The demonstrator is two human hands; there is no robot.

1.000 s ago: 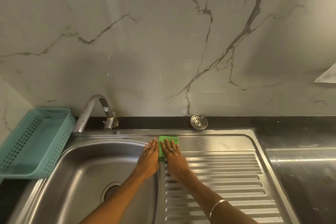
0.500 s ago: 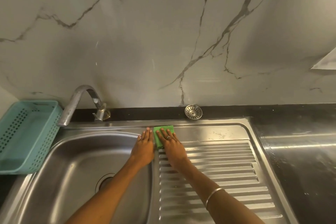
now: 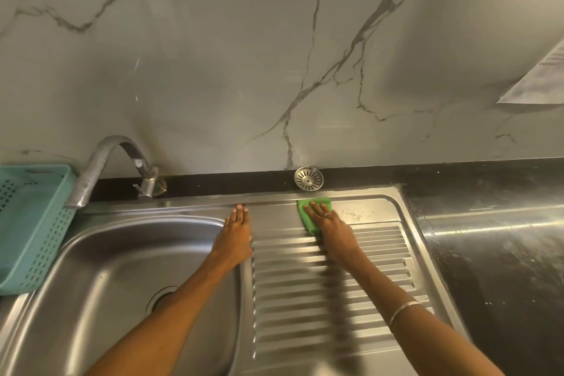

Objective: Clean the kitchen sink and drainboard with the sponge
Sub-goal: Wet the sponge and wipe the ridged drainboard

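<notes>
Right hand (image 3: pixel 331 224) lies flat, fingers straight, pressing the green sponge (image 3: pixel 311 213) onto the smooth strip at the back edge of the drainboard (image 3: pixel 329 290), just in front of the loose strainer (image 3: pixel 308 178) on the dark ledge. Left hand (image 3: pixel 235 236) is flat too, fingers together, holding nothing, resting on the rim between sink (image 3: pixel 122 278) and drainboard. Sponge looks soft, light and squashy, probably wet and slick on steel, so flat palm pressure on top works best; pinch its long edges to lift it.
</notes>
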